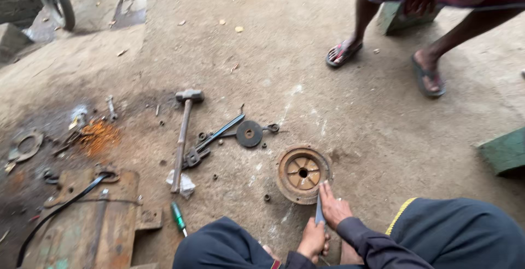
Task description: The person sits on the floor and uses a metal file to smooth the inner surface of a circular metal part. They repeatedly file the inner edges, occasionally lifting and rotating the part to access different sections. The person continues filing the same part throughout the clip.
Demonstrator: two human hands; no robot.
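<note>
A round rusty metal hub [302, 173] with spokes and a centre hole lies flat on the concrete floor in front of my knees. My right hand [332, 208] grips the shaft of a flat grey metal tool [319, 210], and its tip rests against the hub's near rim. Just below, my left hand [313, 240] is closed around the lower end of the same tool. Both arms wear dark blue sleeves.
To the left lie a long-handled hammer [183, 138], pliers [210, 140], a black disc [249, 134], small nuts, a green-handled screwdriver [178, 217] and a rusty plate [93, 220]. Another person's sandalled feet [429, 77] stand at the back right. A green block [506, 151] sits at the right.
</note>
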